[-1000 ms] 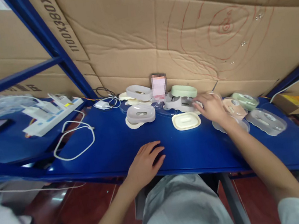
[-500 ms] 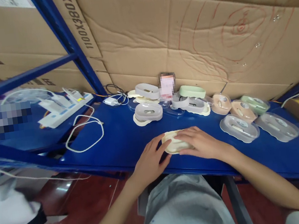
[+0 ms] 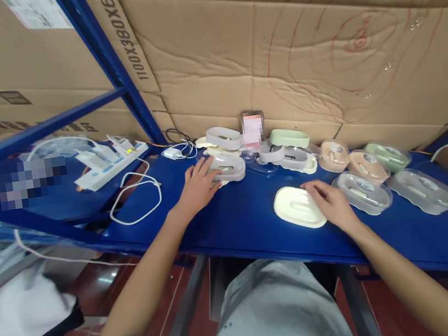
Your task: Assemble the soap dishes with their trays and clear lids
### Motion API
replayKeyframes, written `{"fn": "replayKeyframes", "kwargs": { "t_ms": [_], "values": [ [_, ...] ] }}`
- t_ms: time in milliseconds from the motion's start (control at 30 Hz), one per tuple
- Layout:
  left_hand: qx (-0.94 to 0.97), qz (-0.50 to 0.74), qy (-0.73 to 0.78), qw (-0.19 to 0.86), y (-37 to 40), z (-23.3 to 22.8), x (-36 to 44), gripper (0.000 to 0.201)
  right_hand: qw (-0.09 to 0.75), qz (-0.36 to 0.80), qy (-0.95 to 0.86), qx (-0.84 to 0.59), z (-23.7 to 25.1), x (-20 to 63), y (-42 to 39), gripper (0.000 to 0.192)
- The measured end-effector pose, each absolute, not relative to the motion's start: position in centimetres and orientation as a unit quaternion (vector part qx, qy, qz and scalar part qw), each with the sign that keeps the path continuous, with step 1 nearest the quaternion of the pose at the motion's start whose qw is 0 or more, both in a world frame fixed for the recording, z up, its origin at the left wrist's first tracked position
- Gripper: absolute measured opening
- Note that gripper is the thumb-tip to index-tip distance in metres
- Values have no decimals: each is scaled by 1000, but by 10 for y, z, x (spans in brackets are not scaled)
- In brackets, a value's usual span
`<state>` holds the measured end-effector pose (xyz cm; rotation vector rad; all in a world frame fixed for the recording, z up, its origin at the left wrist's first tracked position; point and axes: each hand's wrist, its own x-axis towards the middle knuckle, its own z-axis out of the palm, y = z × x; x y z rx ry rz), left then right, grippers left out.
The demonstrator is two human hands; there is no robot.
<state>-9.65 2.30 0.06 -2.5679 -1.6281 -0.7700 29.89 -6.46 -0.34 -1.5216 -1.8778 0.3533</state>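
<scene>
A cream oval plastic tray [image 3: 296, 207] with a raised middle is at the table's front, right of centre. My right hand [image 3: 332, 205] is closed at its right end, the fingers pinching the rim. Farther left, my left hand [image 3: 200, 185] has its fingers spread and reaches the left side of a grey oval soap-dish-like case [image 3: 232, 168]. That case has a clear cover and a cream base; the fingertips overlap it, and firm contact cannot be made out.
Behind are another grey oval ring [image 3: 223, 137], a green ring [image 3: 290, 137] and a propped phone [image 3: 252, 128]. Covered cases, peach [image 3: 334, 155], green [image 3: 389, 156] and grey [image 3: 363, 193], stand at right. A power strip [image 3: 111, 170] and white cable [image 3: 137, 220] lie left.
My left hand has left the cream tray and moved left and back to the grey case. The tray has shifted right with my right hand, and more of its surface shows.
</scene>
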Motion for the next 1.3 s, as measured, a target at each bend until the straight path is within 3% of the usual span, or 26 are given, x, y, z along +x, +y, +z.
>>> {"fn": "replayKeyframes", "kwargs": {
  "t_ms": [67, 200, 400, 567, 833, 1067, 1300],
  "values": [
    [-828, -257, -499, -9, 23, -2, -100, 20, 333, 123, -734, -579, -9, 302, -62, 48],
    [-830, -295, -473, -13, -12, -4, -90, 24, 294, 85, -774, -554, -17, 302, -80, 54],
    [-845, -374, -376, -62, -67, -7, -31, 20, 292, 108, -804, -507, -24, 282, -111, 84],
    [-898, -293, -316, -89, -68, -15, -5, 23, 245, 49, -856, -453, -26, 277, -112, 62],
    [-917, -272, -278, -87, -62, -28, -11, 24, 217, -53, -867, -446, -31, 273, -114, 33],
    [-901, -296, -299, -108, -78, -29, -22, 23, 225, -37, -872, -433, 20, 274, -59, 39],
    [-892, -303, -319, -101, -91, -31, -38, 22, 148, -121, -883, -428, 33, 179, 53, 54]
  ]
}}
